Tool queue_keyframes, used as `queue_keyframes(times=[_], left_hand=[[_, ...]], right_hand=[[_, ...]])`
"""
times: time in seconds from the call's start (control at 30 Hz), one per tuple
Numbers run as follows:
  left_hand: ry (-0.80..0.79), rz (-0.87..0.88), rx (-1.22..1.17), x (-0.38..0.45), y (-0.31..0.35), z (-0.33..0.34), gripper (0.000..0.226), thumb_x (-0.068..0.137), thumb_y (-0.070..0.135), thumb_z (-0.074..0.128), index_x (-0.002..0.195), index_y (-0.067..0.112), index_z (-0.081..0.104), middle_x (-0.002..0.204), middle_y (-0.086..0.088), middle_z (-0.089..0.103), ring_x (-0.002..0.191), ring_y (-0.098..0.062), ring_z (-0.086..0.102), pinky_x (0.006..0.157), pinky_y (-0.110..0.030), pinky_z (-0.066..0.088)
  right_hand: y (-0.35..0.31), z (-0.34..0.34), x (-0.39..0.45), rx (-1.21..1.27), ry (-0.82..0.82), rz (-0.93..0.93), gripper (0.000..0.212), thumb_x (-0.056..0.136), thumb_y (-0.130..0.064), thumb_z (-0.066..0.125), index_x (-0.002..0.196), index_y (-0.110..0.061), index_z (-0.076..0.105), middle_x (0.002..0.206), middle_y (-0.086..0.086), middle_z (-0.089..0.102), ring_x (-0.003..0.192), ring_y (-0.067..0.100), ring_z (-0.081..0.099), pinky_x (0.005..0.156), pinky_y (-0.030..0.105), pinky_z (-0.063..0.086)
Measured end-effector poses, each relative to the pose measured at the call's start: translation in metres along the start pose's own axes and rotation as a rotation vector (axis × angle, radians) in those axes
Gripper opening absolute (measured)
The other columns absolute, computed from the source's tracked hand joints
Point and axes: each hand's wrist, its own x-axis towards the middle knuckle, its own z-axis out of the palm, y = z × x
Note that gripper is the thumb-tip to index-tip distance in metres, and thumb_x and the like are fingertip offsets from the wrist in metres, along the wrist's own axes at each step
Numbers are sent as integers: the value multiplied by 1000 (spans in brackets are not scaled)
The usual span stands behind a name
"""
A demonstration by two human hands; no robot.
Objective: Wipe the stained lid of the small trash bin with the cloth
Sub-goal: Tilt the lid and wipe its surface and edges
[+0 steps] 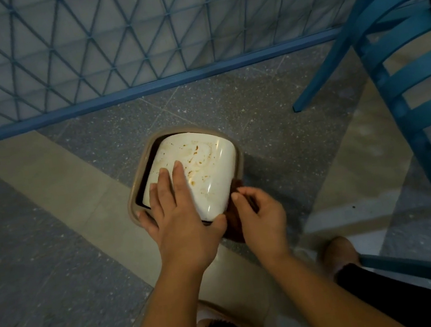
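- The small trash bin [134,202] stands on the floor [53,241] in the middle of the view, its beige rim framing a white lid [203,165].
- The lid is tilted in its opening, with a dark gap along its left side, and brown stains and smears spread across its far half.
- The left hand [181,223] lies flat on the near left part of the lid, fingers straight and spread, thumb against the lid's near edge; its grip is open and pressing.
- The right hand [260,218] is just beside the lid's near right corner, fingers curled, pinching a dark brown cloth [234,227].
- The cloth hangs between the two hands at the bin's near right edge, mostly hidden by them.
- A blue chair [405,81] stands to the right.
- A blue lattice fence [110,53] runs along the far side.
- The person's knees and a foot show at the near edge.
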Motion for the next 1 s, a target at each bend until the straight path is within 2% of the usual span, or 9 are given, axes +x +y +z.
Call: queue_keyframes(times=[0.1, 0.17, 0.27, 0.4, 0.63, 0.73, 0.87, 1.0], left_hand=[[4, -10, -18, 0, 1, 0, 118, 69, 48, 72, 148, 38, -14, 158, 10, -13, 145, -17, -11, 114, -51, -12], [8, -10, -24, 1, 1, 0, 117, 69, 50, 71, 148, 38, -14, 158, 9, -13, 145, -17, -11, 113, -50, -13], [15, -17, -25, 2, 1, 1, 116, 70, 51, 70, 148, 38, -14, 158, 9, -12, 145, -17, -11, 113, -50, -13], [21, -21, -33, 2, 3, 2, 116, 69, 52, 70, 147, 40, -17, 157, 10, -13, 145, -17, -11, 115, -52, -11], [27, -8, -26, 0, 1, 1, 115, 71, 53, 69, 148, 38, -14, 158, 7, -10, 146, -18, -10, 113, -51, -12], [22, -7, -28, 0, 1, 1, 114, 71, 52, 69, 149, 38, -13, 158, 8, -11, 146, -18, -10, 113, -51, -12], [19, -11, -25, 0, 1, 0, 113, 71, 52, 69, 148, 39, -14, 158, 10, -12, 146, -18, -11, 114, -51, -12], [23, -17, -21, 2, 2, 1, 113, 72, 53, 68, 148, 39, -16, 158, 10, -13, 146, -18, -13, 112, -50, -15]], right_hand=[[-13, 0, 38, -127, 31, -42, 17, 91, -27, 58, 102, -22, 68, 98, -4, 68, 90, 9, 62, 80, 26, 52], [-29, 1, 66, -163, 70, -71, 22, 92, -29, 55, 106, -19, 69, 101, 0, 69, 92, 12, 62, 83, 31, 51], [-42, 6, 86, -288, 79, -110, 26, 95, -31, 49, 112, -20, 66, 104, 1, 68, 91, 12, 60, 78, 30, 49], [-24, -3, 62, -422, 20, -136, 29, 95, -31, 49, 120, -24, 62, 111, 0, 66, 100, 17, 61, 84, 34, 50], [18, -11, -12, -456, -96, -233, 28, 92, -29, 56, 118, -26, 65, 108, -2, 64, 93, 12, 61, 79, 21, 46], [7, -16, 7, -552, -114, -259, 26, 94, -30, 52, 116, -27, 65, 107, -1, 63, 91, 12, 59, 75, 21, 43], [-27, -12, 64, -615, -4, -247, 28, 96, -32, 46, 117, -26, 64, 108, 2, 66, 94, 18, 62, 78, 32, 49], [-34, -3, 79, -651, 13, -233, 30, 97, -33, 44, 120, -26, 61, 109, 2, 66, 95, 18, 62, 76, 33, 50]])
